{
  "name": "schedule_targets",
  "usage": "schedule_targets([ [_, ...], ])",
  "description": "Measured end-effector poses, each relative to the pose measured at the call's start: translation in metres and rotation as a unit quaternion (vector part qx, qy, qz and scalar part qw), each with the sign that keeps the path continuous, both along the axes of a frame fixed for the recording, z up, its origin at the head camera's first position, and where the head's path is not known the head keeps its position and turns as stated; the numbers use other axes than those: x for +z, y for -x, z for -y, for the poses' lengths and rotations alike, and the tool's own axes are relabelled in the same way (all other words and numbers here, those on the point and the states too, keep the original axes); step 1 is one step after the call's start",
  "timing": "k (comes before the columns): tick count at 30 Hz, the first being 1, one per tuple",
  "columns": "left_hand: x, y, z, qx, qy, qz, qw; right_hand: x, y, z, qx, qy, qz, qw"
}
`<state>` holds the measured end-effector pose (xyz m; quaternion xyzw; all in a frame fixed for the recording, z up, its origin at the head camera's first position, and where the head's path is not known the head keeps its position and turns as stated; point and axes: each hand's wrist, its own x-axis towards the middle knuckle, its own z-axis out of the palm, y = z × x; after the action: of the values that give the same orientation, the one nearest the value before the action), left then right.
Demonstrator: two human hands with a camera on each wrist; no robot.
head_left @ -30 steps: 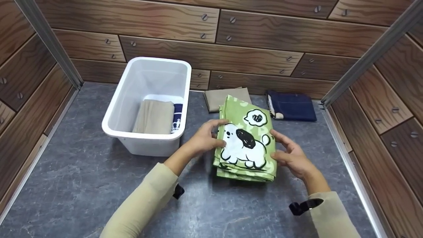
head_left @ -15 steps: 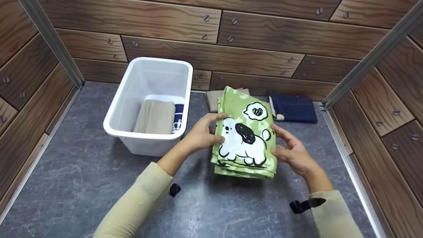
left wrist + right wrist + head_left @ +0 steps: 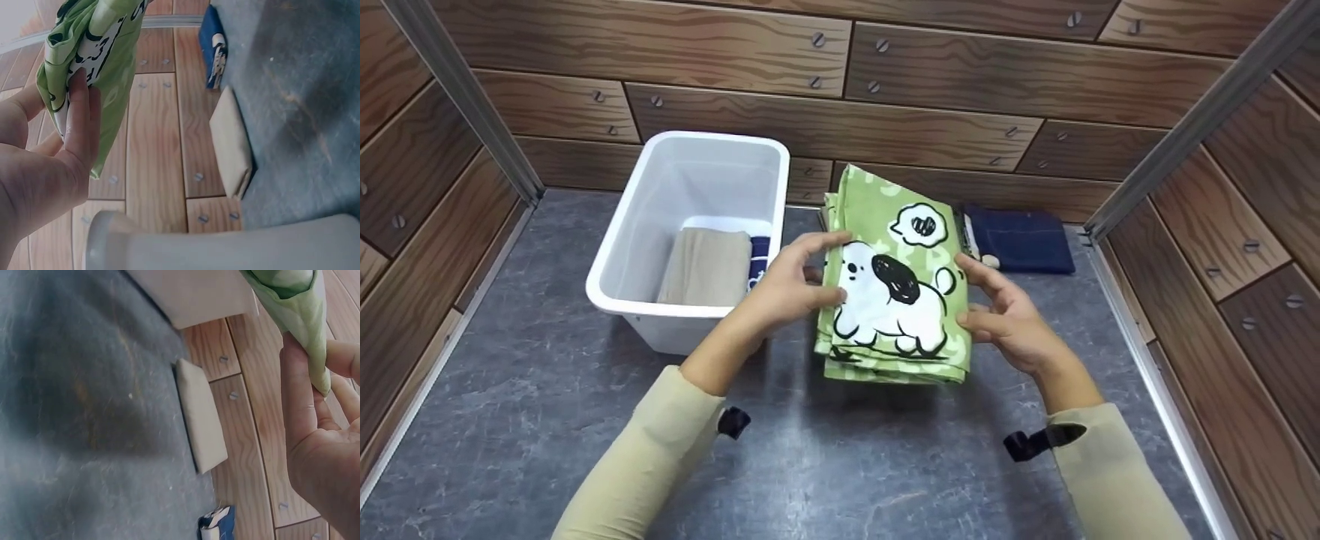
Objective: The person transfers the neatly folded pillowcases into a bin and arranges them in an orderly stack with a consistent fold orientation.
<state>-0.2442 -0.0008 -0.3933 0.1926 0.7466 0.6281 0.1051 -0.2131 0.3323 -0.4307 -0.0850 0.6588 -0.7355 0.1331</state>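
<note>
A folded green cloth [image 3: 889,292] printed with a white cartoon dog is held up between both hands, off the grey surface. My left hand [image 3: 787,289] pinches its left edge, thumb on the front and fingers reaching behind. On the opposite edge my right hand [image 3: 1012,322] pinches it between thumb and fingers. Layered folds of the cloth [image 3: 93,62] show in the left wrist view; its thin lower edge sits between the fingers [image 3: 298,382] in the right wrist view. Behind the cloth lies a folded beige cloth [image 3: 202,416], mostly hidden in the head view.
To the left stands a white plastic bin [image 3: 690,309] with a folded beige cloth [image 3: 706,266] and a navy cloth [image 3: 759,259] inside. A folded navy cloth [image 3: 1020,240] lies at the back right. Wood-patterned walls [image 3: 945,90] enclose the grey surface [image 3: 840,480].
Both hands have raised the green cloth and shifted it slightly left, toward the bin. It now covers most of the beige cloth behind it. The bin and its contents stay put.
</note>
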Motion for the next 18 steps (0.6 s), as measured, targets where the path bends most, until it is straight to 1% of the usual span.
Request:
schedule_targets([
  [4,0.005,-0.002,0.01,0.005,-0.005,0.004,1.0,0.004,0.004,0.008,0.012,0.003,-0.004,1.0],
  [7,0.008,-0.001,0.018,-0.002,-0.027,0.004,0.9996,0.008,0.007,0.015,0.018,0.001,-0.006,1.0],
  [11,0.012,-0.001,0.029,-0.005,-0.057,0.014,0.9982,0.014,0.012,0.025,0.025,-0.004,-0.01,1.0],
  [18,0.018,0.001,0.048,0.0,-0.073,0.02,0.9972,0.026,0.019,0.043,0.036,-0.014,-0.015,0.999],
])
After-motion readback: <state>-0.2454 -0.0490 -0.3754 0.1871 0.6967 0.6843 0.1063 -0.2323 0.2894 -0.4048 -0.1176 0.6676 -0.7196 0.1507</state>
